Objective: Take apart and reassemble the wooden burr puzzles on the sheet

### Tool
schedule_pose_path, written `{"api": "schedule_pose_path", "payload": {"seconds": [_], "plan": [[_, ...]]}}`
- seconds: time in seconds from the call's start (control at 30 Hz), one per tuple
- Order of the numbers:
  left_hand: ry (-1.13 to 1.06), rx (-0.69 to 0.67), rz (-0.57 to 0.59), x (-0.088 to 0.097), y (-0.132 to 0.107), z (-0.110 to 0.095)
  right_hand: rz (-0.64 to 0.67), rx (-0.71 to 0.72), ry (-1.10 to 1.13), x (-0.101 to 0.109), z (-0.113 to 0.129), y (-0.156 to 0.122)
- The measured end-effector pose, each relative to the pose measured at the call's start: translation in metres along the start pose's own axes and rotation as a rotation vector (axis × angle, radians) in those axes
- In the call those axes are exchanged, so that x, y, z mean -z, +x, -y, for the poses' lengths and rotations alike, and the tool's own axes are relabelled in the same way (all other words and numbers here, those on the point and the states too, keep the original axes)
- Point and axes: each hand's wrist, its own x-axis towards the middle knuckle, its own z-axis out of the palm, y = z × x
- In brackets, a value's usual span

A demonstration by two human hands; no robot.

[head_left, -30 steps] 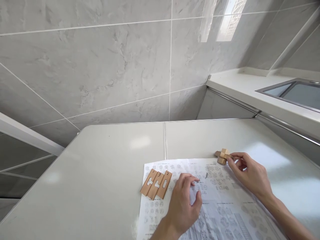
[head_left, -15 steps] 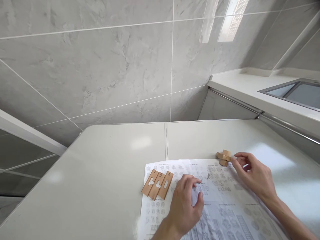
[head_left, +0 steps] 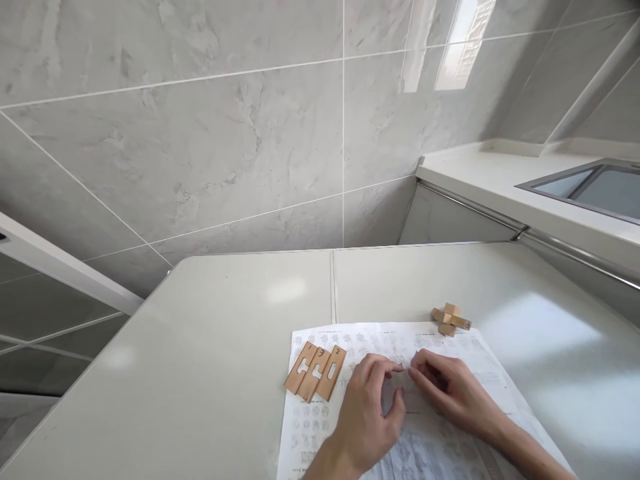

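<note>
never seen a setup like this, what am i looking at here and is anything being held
There's no machine: these are a person's bare left hand and right hand, seen by a head-worn camera looking forward and down. On the glossy white table lies a white printed paper sheet. Three flat brown wooden plates with cut-out slots overlap its left edge; a cross-shaped pale wooden block sits by its far edge. The left hand is curled, visibly holding nothing; the right fingertips may hide something small.

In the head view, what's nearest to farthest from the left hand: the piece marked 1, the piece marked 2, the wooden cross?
1. Piece marked 2, just left of the left hand.
2. Piece marked 1, farther left.
3. Wooden cross, ahead and right.
</note>
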Motion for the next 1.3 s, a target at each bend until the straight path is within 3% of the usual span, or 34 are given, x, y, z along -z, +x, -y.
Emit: {"api": "schedule_pose_path", "payload": {"seconds": [0.13,0.27,0.4,0.53,0.67,0.97,1.3], "plan": [[0.173,-0.060,-0.027,0.015,-0.007,-0.001,0.016,-0.027,0.048,-0.005,0.005,0.003],[0.316,-0.061,-0.127,0.047,-0.019,0.007,0.032,-0.038,0.027,-0.003,0.007,0.003],[0.421,0.107,-0.210,0.080,-0.036,0.019,0.052,-0.022,-0.030,-0.005,0.005,0.003],[0.452,0.270,-0.202,0.100,-0.054,0.031,0.054,-0.014,-0.056,-0.007,0.004,0.003],[0.457,0.323,-0.179,0.104,-0.068,0.041,0.037,-0.007,-0.072,-0.006,0.006,0.003],[0.473,0.319,-0.182,0.097,-0.089,0.055,0.024,-0.005,-0.076,-0.006,0.005,0.005],[0.435,0.302,-0.168,0.098,-0.087,0.045,0.023,-0.015,-0.064,-0.005,0.005,0.005]]}}
